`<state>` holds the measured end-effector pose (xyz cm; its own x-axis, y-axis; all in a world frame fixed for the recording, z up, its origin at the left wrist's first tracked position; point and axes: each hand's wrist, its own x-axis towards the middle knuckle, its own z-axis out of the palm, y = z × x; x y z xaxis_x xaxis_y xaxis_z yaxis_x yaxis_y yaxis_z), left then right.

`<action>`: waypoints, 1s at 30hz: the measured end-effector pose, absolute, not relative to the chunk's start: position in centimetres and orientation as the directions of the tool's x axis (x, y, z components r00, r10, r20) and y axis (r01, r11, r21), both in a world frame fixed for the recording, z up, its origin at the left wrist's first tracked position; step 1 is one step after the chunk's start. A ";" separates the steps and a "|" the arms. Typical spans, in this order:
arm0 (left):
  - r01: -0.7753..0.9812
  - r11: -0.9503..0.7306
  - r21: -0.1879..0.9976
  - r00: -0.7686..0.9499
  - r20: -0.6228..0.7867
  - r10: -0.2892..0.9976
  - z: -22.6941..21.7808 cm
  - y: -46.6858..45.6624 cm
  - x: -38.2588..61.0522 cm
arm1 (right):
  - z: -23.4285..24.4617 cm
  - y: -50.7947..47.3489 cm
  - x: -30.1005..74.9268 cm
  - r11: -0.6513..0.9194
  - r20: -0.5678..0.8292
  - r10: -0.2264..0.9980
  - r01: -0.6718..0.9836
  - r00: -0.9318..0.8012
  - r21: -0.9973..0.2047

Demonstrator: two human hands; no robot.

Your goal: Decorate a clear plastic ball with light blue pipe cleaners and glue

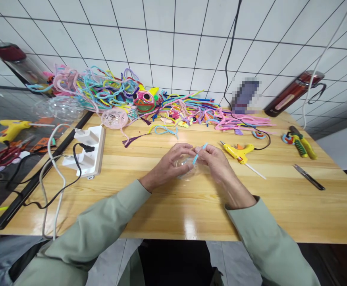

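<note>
Both forearms, in pale green sleeves, angle inward. The left hand (170, 161) and right hand (215, 159) meet, fingers curled and pinching.

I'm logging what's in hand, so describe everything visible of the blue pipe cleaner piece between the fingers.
The blue pipe cleaner piece is short, light blue, fuzzy and about straight. It slants, upper end up and right. The right hand pinches it at the fingertips; its lower end reaches the clear round shell cupped by the left hand, above the wooden table.
</note>
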<state>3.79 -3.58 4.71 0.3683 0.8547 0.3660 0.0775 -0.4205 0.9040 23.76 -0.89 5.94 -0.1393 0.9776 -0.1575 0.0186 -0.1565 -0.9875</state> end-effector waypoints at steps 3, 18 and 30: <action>0.089 -0.459 0.884 0.395 0.392 0.831 4.9 -3.7 3.7 | 5.9 -0.8 23.7 -0.174 -0.171 0.975 -0.008 -0.139 -0.985; 0.190 -0.650 0.736 0.308 0.584 0.752 4.0 -3.3 3.9 | 5.4 -0.8 23.5 -0.135 -0.139 0.986 0.042 -0.095 -0.990; 0.100 -0.570 0.816 0.391 0.494 0.776 4.2 -3.7 3.6 | 5.3 -0.7 23.4 -0.148 -0.152 0.985 0.052 -0.084 -0.988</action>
